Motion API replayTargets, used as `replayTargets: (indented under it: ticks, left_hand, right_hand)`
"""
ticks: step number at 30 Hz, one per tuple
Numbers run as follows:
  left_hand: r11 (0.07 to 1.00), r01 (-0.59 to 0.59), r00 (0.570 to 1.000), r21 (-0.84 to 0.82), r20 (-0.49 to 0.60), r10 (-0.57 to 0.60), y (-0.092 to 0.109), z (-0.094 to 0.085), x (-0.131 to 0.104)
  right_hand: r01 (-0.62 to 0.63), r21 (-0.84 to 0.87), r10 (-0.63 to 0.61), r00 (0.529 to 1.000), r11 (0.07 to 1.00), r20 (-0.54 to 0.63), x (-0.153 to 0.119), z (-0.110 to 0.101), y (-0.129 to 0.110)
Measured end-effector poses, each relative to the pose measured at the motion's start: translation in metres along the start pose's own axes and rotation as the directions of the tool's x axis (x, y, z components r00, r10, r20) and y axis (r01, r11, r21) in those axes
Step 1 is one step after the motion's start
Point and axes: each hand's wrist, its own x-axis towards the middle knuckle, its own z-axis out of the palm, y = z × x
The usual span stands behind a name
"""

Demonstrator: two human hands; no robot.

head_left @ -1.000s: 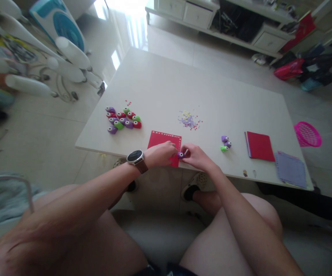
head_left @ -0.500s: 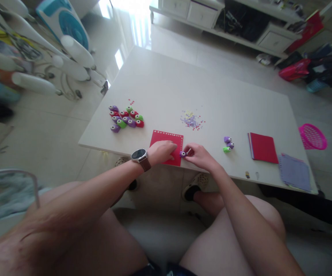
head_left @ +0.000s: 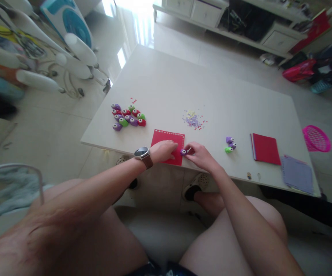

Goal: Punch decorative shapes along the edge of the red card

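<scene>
A red sheet (head_left: pixel 168 136) with small cut-outs along its top and right edges lies at the table's near edge. My left hand (head_left: pixel 166 150) rests on the sheet with its fingers apart. Around a small purple punch (head_left: pixel 184 152) at the sheet's right edge, the fingers of my right hand (head_left: pixel 198 154) are closed. Several purple, red and green punches (head_left: pixel 123 122) stand in a group on the left. Small paper bits (head_left: pixel 194 119) lie scattered beyond the hands.
To the right on the white table (head_left: pixel 212 92) are three more punches (head_left: pixel 230 145), a red stack of paper (head_left: pixel 266 148) and purple sheets (head_left: pixel 297 174). A pink basket (head_left: pixel 317 138) stands past the table's right end.
The whole view has shifted slightly, with the table a little further right in the picture. Both hands keep the same place at the red sheet.
</scene>
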Motion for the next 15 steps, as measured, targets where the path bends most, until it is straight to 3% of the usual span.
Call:
replayTargets:
  ticks: [9,15]
  left_hand:
    - [0.999,-0.023,1.0,0.022,-0.009,0.023,-0.008,0.012,0.005]
    - [1.0,0.005,1.0,0.022,0.008,-0.005,-0.005,0.009,0.006]
  right_hand:
    - [0.0,0.018,0.0,1.0,1.0,0.0,0.002,0.004,-0.002]
    - [-0.129,0.079,0.132,0.991,0.988,-0.027,0.003,0.001,-0.007]
